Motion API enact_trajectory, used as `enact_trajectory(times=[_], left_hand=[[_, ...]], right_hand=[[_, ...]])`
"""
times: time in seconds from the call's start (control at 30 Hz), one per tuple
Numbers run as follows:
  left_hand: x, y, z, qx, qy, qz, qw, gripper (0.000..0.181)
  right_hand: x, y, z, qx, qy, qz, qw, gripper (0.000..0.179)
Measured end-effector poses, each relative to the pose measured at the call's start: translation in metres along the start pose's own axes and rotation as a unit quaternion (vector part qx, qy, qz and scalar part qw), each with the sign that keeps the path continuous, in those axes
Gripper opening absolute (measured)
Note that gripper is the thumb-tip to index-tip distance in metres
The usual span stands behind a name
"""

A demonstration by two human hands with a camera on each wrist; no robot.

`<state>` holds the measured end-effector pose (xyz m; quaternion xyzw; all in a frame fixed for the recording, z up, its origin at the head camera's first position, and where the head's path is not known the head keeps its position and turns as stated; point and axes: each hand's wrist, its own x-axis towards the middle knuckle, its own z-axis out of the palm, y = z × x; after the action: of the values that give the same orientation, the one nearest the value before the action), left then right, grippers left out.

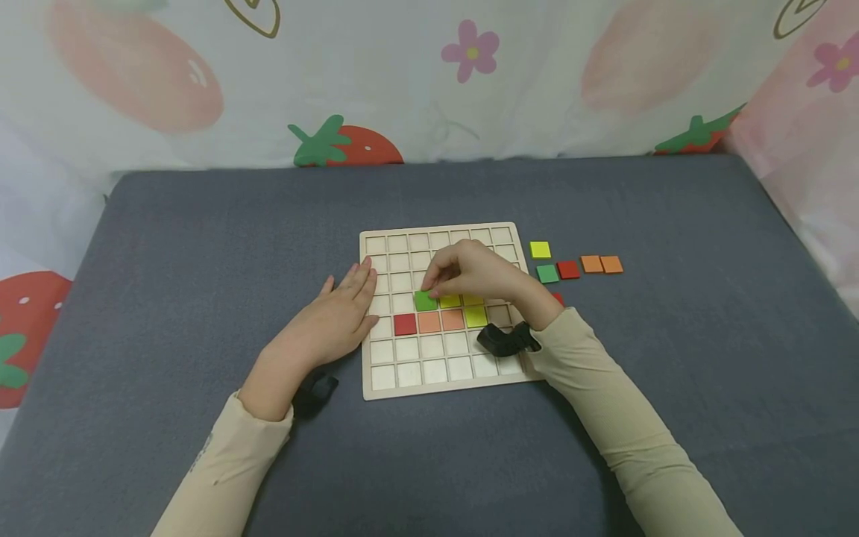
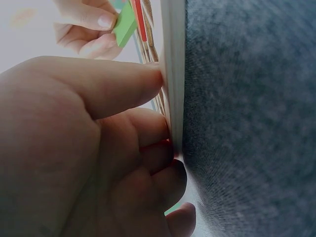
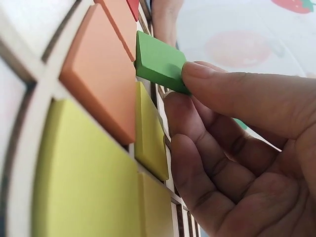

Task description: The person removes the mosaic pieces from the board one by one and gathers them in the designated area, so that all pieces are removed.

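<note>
My right hand [image 1: 479, 270] pinches a green square tile [image 3: 159, 59] between thumb and fingertips. In the right wrist view the tile is tilted, with one edge close over the wooden grid board [image 1: 416, 391]. My left hand [image 1: 335, 317] rests on the board's left edge with its fingers extended. One row of the board holds a red tile [image 1: 405, 324], two light orange tiles [image 1: 440, 321] and a yellow tile [image 1: 476, 317]. Just above them, right of the green tile, lie yellow tiles [image 1: 450, 301], partly hidden by my right hand.
Right of the board lie a loose yellow tile [image 1: 540, 250], a green tile [image 1: 547, 274], a red tile [image 1: 568, 269] and two orange tiles [image 1: 601, 265]. Another red tile [image 1: 558, 298] shows partly behind my right wrist. Dark grey cloth [image 1: 201, 246] covers the table; a printed curtain hangs behind.
</note>
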<state>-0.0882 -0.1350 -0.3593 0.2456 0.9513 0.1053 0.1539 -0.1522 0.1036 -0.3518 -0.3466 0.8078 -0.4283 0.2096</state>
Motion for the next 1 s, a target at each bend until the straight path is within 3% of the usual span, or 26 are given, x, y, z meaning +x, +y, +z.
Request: enact_trajectory(times=[0.43, 1.0], left_hand=[[-0.003, -0.003, -0.003, 0.004, 0.004, 0.0, 1.0, 0.063], [-0.002, 0.001, -0.003, -0.001, -0.003, 0.0, 1.0, 0.064]], right_hand=[[0.005, -0.002, 0.001, -0.003, 0.008, -0.004, 1.0, 0.007], [-0.011, 0.005, -0.005, 0.026, 0.029, 0.021, 0.999, 0.007]])
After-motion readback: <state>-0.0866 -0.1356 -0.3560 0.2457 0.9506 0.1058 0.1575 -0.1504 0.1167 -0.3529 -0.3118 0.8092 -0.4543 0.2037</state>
